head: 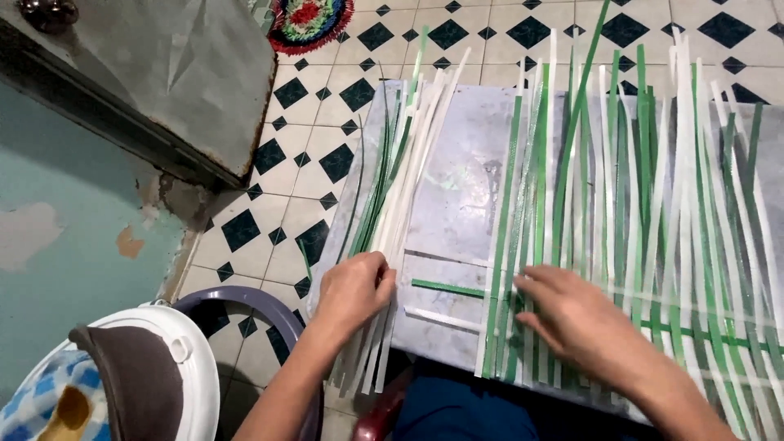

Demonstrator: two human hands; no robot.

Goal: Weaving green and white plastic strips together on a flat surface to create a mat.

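My left hand (353, 287) rests on a loose bundle of white and green strips (402, 175) lying at the left of a grey board (457, 188), fingers curled over the strips. My right hand (576, 318) lies flat, fingers spread, pressing down on many upright green and white strips (637, 188) laid side by side across the board. Horizontal strips (445, 287) cross under the upright ones near my right hand, one green, one white.
The board sits on a black-and-white tiled floor (327, 163). A grey metal door (188, 73) and teal wall (73, 204) stand at left. A purple basin rim (261, 302), a white plastic lid (192, 359) and a colourful mat (310, 20) are nearby.
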